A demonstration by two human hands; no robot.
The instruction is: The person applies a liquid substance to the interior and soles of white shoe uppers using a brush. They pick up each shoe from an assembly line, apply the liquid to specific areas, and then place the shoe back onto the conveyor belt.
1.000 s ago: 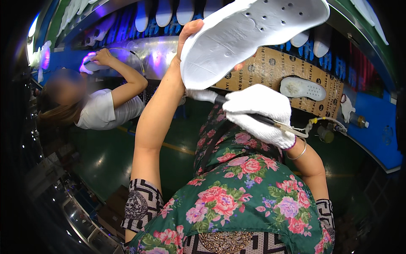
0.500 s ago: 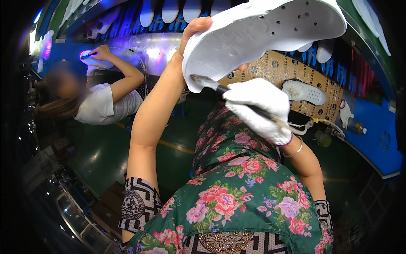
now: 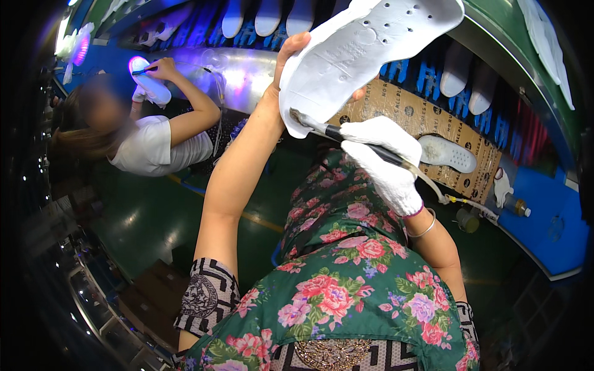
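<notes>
A white foam shoe sole (image 3: pixel 352 59), pierced by several small holes at its far end, is held up tilted in front of me. My bare left hand (image 3: pixel 284 59) grips it from beneath, with the thumb along its left edge and a fingertip showing at the right edge. In a white knitted glove, my right hand (image 3: pixel 390 161) is closed round the dark handle of a brush (image 3: pixel 331 132). The bristles touch the near end of the sole, at its inner rim. A thin pale hose (image 3: pixel 430 183) trails from the brush's rear.
Cardboard (image 3: pixel 402 105) covers the bench behind, with a second sole (image 3: pixel 447 153) on it. At right a white glove (image 3: pixel 502 188) and a bottle (image 3: pixel 518 206) lie by a blue bench (image 3: pixel 550 222), near a jar (image 3: pixel 468 219). A co-worker (image 3: pixel 151 139) brushes another sole at left.
The sole has shifted left and its far end has tipped upward. My right hand has moved slightly right and down, and the bristles stay at the near end.
</notes>
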